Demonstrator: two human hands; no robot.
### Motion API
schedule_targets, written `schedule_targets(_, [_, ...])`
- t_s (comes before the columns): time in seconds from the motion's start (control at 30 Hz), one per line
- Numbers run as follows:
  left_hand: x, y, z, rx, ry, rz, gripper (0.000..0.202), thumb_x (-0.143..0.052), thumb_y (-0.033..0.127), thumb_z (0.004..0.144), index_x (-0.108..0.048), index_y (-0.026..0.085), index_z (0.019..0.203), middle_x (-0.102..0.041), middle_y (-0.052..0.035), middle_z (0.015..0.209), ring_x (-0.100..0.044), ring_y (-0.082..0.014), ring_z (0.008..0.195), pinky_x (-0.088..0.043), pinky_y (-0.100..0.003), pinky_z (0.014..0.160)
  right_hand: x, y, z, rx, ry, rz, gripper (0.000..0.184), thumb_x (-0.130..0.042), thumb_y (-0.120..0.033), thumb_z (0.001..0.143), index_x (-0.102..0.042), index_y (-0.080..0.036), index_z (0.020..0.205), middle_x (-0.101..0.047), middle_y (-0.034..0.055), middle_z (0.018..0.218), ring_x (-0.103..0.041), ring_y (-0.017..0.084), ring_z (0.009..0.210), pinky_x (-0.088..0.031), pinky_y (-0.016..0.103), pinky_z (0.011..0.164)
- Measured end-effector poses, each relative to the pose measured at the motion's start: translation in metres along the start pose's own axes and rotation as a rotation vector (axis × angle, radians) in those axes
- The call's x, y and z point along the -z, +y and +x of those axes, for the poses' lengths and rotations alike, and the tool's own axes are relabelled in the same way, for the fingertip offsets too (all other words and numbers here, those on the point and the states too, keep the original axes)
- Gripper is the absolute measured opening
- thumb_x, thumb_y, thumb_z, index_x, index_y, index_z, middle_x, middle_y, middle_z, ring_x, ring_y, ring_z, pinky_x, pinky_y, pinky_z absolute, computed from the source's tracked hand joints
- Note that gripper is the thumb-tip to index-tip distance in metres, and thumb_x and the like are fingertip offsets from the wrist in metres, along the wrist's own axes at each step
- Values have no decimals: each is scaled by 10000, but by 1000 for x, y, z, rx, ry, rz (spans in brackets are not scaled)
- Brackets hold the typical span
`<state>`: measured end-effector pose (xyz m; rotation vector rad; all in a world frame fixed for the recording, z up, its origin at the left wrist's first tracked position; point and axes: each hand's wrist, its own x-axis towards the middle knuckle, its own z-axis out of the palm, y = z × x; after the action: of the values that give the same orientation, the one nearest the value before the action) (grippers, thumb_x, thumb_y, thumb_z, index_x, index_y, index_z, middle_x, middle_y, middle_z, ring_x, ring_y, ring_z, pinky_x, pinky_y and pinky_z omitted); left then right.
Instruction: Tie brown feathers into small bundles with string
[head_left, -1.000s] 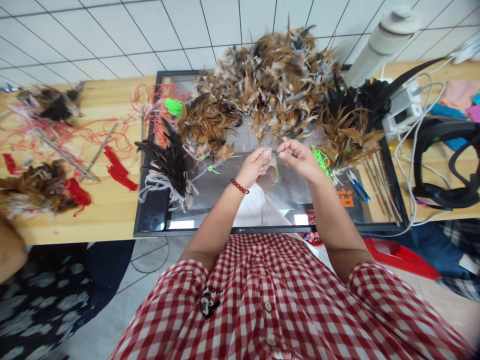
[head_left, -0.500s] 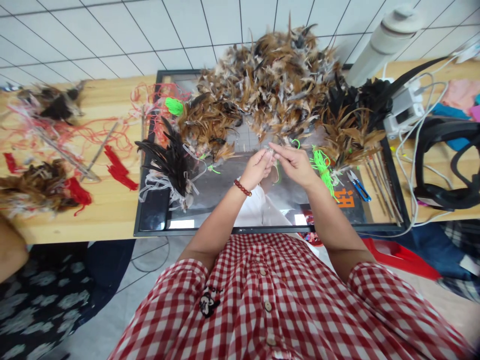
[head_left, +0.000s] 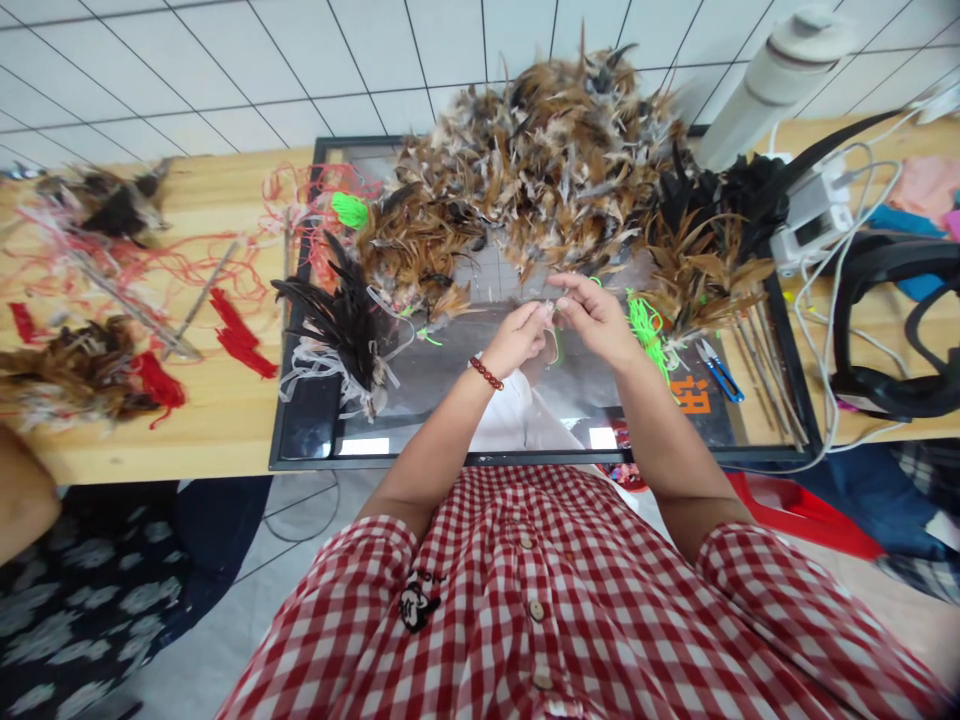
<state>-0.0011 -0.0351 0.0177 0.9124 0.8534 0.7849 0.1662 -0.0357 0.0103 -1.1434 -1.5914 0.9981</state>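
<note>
Tabletop (head_left: pixel 150 452): pale wood, stretching between 9 and 3 o'clock.
Panel (head_left: pixel 427 370): lying on the tabletop, black rim enclosing a dark glossy surface; its middle serving as clock centre, 12 pointing to the far side.
Feather pile (head_left: pixel 555 160): brown and grey, heaping up at 12 o'clock.
Curved frame (head_left: pixel 870 395): black, resting on the tabletop at 3 o'clock, outside the panel.
Bottle (head_left: pixel 772 85): whitish, standing between 1 and 2 o'clock.
Brown bunch (head_left: pixel 412 245): feathers, spreading on the panel at 10 o'clock.
Black bunch (head_left: pixel 349 325): feathers, fanning out at 9 o'clock, pale strips trailing from the base.
Right hand (head_left: pixel 596 318): hovering over the panel just right of centre; index finger stretching apart from the thumb; whether the other fingers are gripping anything, I cannot tell.
Left hand (head_left: pixel 523 335): facing it from just left of centre, thumb and fingers clamping on a small pale piece.
Green cords (head_left: pixel 646 325): bundling near the right hand, at 3 o'clock.
Snips (head_left: pixel 721 375): blue-handled, lying between 3 and 4 o'clock.
Pale piece (head_left: pixel 550 307): sitting at clock centre, between the hands; its form is too small to tell.
</note>
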Motion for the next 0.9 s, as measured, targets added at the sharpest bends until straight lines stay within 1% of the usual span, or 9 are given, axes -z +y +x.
schedule_targets(0.13, [1,0,1,53,5,22,319,-542,372,999,-470,168,764,-419,72,649,-294,1,422,-179,-148,425,6,-5,0,-12,29,50,454,-675,-639,873,-677,-265,1130,-496,-46,635,-450,120,543,-408,278,542])
schedule_targets(0.23, [2,1,2,104,22,74,332,-528,393,1001,-460,175,761,-400,81,633,-259,-3,417,-159,-158,423,10,-13,-1,-7,-22,108,431,-707,-621,857,-673,-251,1078,-499,-51,632,-428,106,536,-369,260,517])
schedule_targets(0.33, [3,0,0,102,-11,217,345,-523,364,999,-474,166,721,-415,73,611,-278,-14,438,-200,-171,442,9,-19,-3,9,-80,158,428,-716,-609,856,-664,-245,1075,-532,-45,662,-450,104,554,-386,254,527])
schedule_targets(0.47, [5,1,-4,95,-200,362,363,-567,357,971,-490,158,677,-434,58,599,-330,-31,476,-257,-181,472,6,-17,-3,13,-87,200,431,-758,-602,821,-655,-242,1034,-563,-44,684,-480,102,584,-412,248,558])
schedule_targets(0.53, [5,3,-6,124,-311,330,377,-594,403,958,-490,161,688,-404,66,589,-320,-32,469,-251,-178,466,4,-13,-1,-13,-84,207,451,-792,-605,784,-655,-232,999,-582,-42,689,-497,101,603,-418,243,572])
schedule_targets(0.6, [5,5,-8,149,-373,260,404,-619,474,939,-492,163,713,-373,79,585,-306,-27,455,-236,-170,454,3,-7,1,-54,-81,224,472,-821,-607,746,-655,-221,960,-594,-42,686,-504,98,608,-416,236,573])
schedule_targets(0.73, [4,6,-9,172,-361,129,464,-643,562,904,-497,159,727,-335,88,589,-267,-12,425,-179,-151,423,-3,0,5,-120,-35,272,475,-861,-591,687,-649,-213,880,-609,-39,681,-514,95,605,-418,230,573])
schedule_targets(0.83, [4,6,-9,183,-315,6,448,-676,540,889,-506,153,739,-370,75,613,-258,-2,426,-162,-138,421,-6,5,6,-129,22,261,429,-864,-550,686,-642,-209,820,-593,-45,649,-503,95,592,-401,232,567])
schedule_targets(0.9, [3,6,-7,152,-240,-69,423,-697,500,885,-502,152,744,-400,67,635,-276,1,438,-180,-131,429,-6,8,6,-124,50,217,388,-839,-529,712,-640,-207,798,-575,-49,625,-489,97,584,-393,236,567])
